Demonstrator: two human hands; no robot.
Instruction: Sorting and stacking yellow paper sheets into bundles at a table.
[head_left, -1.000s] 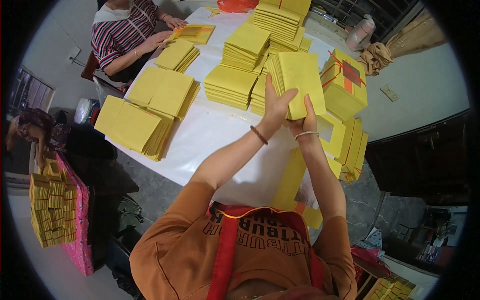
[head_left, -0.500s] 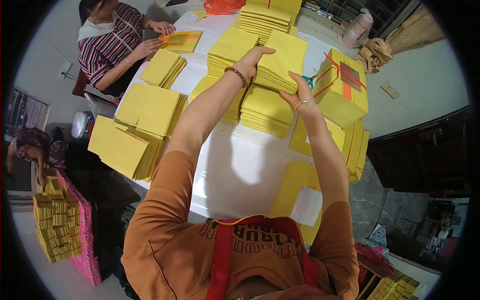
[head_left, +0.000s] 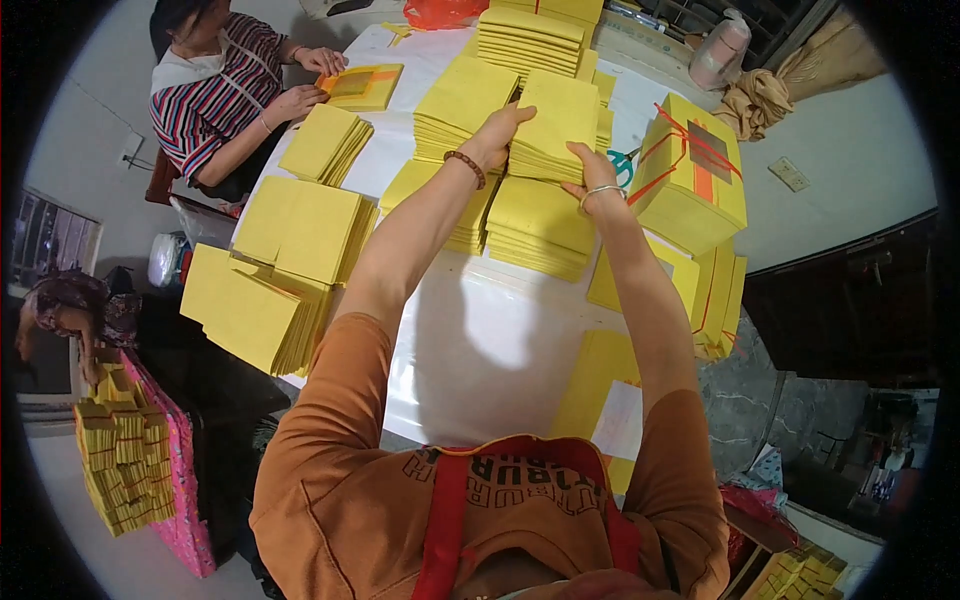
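Between my two hands is a stack of folded yellow paper (head_left: 556,112), at the far middle of the table. My left hand (head_left: 498,136), a beaded bracelet at its wrist, is closed on the stack's left side. On the right near corner, my right hand (head_left: 594,172) grips with thumb and fingers; it wears a pale bangle. Directly in front of the held stack sits another yellow paper stack (head_left: 540,222). A further stack (head_left: 466,100) stands close by my left hand. Scissors with teal handles (head_left: 622,170) lie just beyond my right hand.
More yellow stacks (head_left: 300,230) line the table's left side. A large yellow bundle tied with red cord (head_left: 690,175) stands at the right. Across the table, a person (head_left: 225,90) handles a yellow packet (head_left: 365,88). Another person stands far left beside piled yellow bundles (head_left: 125,455).
The held stack has come down and sits lower among the neighbouring stacks, with both my hands still on it. My view has shifted slightly. The person opposite keeps handling the packet.
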